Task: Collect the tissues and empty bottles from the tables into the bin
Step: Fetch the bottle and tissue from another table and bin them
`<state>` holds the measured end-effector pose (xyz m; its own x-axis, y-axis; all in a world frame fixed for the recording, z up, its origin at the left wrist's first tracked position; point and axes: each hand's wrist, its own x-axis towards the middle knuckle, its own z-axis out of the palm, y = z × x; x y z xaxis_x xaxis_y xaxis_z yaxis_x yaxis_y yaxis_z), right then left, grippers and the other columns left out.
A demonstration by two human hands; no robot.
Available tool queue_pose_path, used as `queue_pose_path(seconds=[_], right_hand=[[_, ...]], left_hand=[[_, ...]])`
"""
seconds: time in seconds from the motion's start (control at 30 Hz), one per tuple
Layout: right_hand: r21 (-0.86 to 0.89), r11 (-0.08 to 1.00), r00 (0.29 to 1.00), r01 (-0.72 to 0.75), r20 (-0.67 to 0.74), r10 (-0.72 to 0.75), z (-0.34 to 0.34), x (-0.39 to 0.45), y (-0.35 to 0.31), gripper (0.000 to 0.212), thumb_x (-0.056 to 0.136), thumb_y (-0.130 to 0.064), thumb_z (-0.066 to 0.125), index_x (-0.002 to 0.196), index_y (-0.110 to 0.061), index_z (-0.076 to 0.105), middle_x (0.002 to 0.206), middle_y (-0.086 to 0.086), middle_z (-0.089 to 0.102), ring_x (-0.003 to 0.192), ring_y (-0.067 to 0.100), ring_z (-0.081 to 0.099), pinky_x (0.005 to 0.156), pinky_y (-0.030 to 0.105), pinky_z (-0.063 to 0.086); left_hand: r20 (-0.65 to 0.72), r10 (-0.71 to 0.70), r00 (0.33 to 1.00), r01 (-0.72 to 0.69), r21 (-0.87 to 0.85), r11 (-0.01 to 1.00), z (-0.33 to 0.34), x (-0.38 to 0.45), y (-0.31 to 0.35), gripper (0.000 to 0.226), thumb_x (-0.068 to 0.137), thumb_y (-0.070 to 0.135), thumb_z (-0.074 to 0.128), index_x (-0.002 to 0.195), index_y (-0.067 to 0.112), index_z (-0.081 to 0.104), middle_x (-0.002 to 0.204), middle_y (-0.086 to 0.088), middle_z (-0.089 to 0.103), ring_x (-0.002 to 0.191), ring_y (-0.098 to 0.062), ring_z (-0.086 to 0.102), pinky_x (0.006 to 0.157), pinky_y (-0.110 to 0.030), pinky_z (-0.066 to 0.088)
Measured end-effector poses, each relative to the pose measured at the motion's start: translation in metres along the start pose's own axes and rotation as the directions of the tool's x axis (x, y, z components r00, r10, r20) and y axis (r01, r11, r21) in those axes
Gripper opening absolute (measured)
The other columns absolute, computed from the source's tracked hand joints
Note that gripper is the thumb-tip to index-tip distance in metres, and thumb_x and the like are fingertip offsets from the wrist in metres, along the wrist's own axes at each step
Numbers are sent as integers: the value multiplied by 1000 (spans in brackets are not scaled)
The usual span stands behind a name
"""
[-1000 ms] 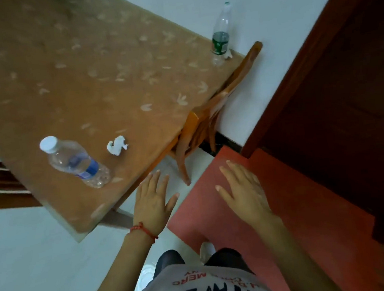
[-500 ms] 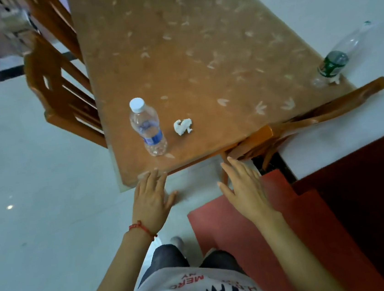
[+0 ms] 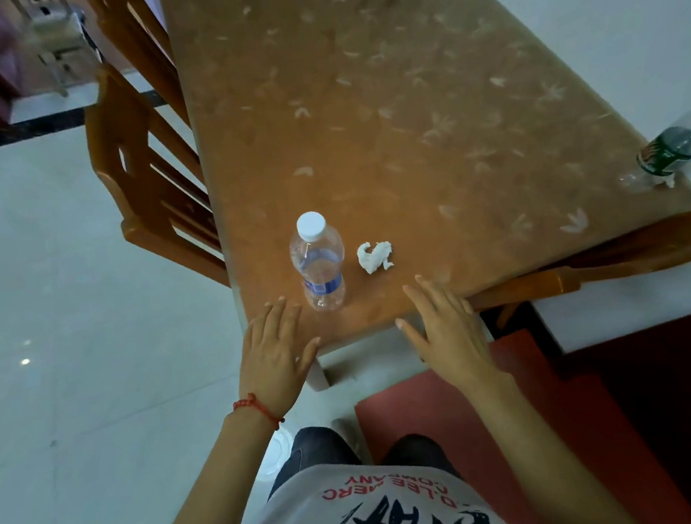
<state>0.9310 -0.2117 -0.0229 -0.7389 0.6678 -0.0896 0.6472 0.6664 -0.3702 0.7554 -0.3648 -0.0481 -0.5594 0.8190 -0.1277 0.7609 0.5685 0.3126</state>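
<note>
Reaching forward, both of your hands have come up to the near edge of the bench over the last second, as your view swung round to face it squarely.

Left hand: fingers straight and spread, holding nothing, fingertips over the near edge, just beside the base of the blue-label bottle.

Right hand: fingers straight, holding nothing, fingertips over the near edge, a little short of the tissue.

Blue-label bottle: upright, white cap on, looks empty, near the bench's near-left corner.

Tissue: one crumpled white wad, just to the right of that bottle, not touching it.

Green-label bottle: at the near-right corner, well apart from your hands; a small white scrap lies at its base, possibly a second tissue, too small to tell.

Chairs: one along the left edge, one at the near-right corner.

Bin: not in view.

Status: nothing collected from this bench yet. The approach looks finished; a two-handed pickup of bottle and tissue seems the likely next entry.
</note>
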Motion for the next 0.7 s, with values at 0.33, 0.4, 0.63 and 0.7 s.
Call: queue_pose_path(seconds=[0.33, 0.4, 0.63, 0.7], right_hand=[[6, 1000, 1000, -6, 24, 6, 4, 30, 0, 50, 92, -35, 50, 136, -12, 41, 147, 11, 36, 136, 27, 31, 108, 44, 28], [9, 1000, 1000, 7, 18, -7, 3, 36, 3, 50, 91, -33, 52, 135, -11, 42, 146, 11, 37, 136, 28, 31, 108, 44, 28], [58, 997, 998, 58, 16, -59, -5, 60, 13, 47, 91, -30, 54, 133, -13, 44, 143, 9, 41, 133, 25, 36, 108, 41, 25], [106, 993, 998, 52, 12, -54, -6, 66, 14, 46, 90, -30, 54, 133, -13, 45, 142, 8, 42, 131, 25, 37, 107, 40, 27]], left_hand=[[-127, -86, 988, 56, -227, 972, -11, 26, -13, 87, 83, 71, 19, 133, 4, 40, 135, -19, 48, 122, -37, 47, 102, -48, 36], [-171, -95, 981, 39, -305, 951, -14, 31, -8, 85, 81, 71, 27, 136, 6, 36, 138, -18, 45, 124, -35, 45, 102, -44, 35], [-246, -225, 943, 27, -616, 787, -27, 59, 20, 99, 62, 53, 74, 140, 12, 28, 143, -6, 40, 126, -15, 40, 102, -27, 33], [-258, -228, 939, 14, -633, 774, -29, 66, 25, 102, 59, 50, 77, 139, 11, 29, 140, -6, 43, 122, -9, 39, 100, -26, 34]])
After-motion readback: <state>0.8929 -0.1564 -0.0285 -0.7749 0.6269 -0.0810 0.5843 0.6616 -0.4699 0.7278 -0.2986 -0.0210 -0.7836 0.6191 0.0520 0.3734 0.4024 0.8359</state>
